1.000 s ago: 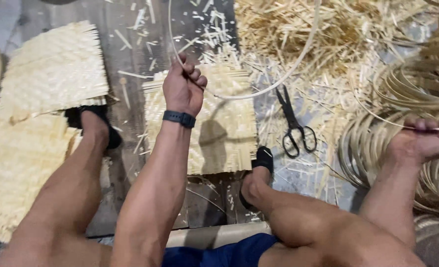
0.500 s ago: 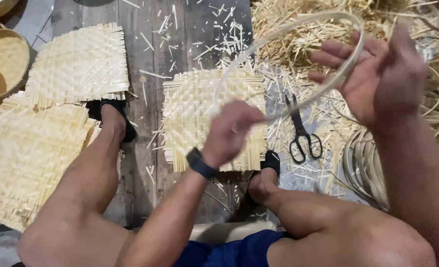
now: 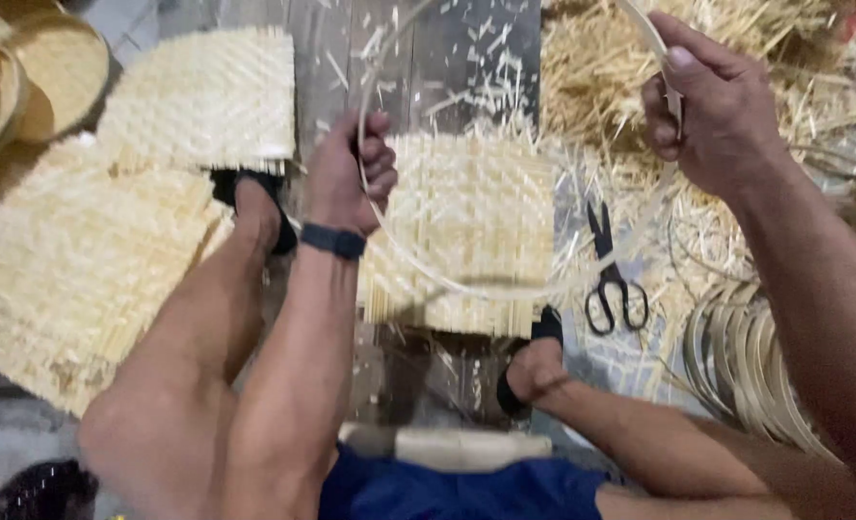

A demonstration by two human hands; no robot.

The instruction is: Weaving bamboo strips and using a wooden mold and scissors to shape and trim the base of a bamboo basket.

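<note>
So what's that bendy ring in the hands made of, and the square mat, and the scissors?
The ring looks like a thin strip of split bamboo or cane: pale, matte, bent into a curve. The mat seems woven from the same pale flat strips; loose ends stick out at its edges. The scissors look like dark metal blades with black loop handles, possibly coated.

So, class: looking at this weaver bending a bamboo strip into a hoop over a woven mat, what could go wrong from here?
1. The strip is bent into a tight hoop between the left hand and right hand; it might spring loose or snap.
2. Its thin edge runs through bare fingers, so cuts or splinters seem possible.
3. Scissors lie on the floor close to the right foot, which could knock them.
</note>
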